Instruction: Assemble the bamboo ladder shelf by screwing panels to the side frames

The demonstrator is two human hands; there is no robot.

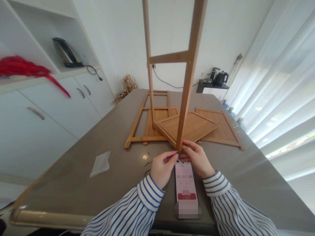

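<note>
An upright wooden frame [186, 88], two legs joined by a crossbar, stands tilted in front of me. My right hand [197, 157] is closed around the lower end of its nearer leg. Beside that same leg end, my left hand [163, 167] is closed in a pinch. A thin pale tip shows by its fingertips, but what it holds is too small to name. Under the frame lies a wooden panel [197, 126] with a raised border. Directly below my hands, a phone [185, 183] showing a running timer lies on the table.
Another ladder-like wooden frame [137, 123] and a second panel [219, 126] lie on the grey table [73, 183]. A plastic bag [100, 164] and small dark metal pieces [147, 167] are left of my hands. Cabinets [54, 105] stand left, curtains [283, 82] hang right.
</note>
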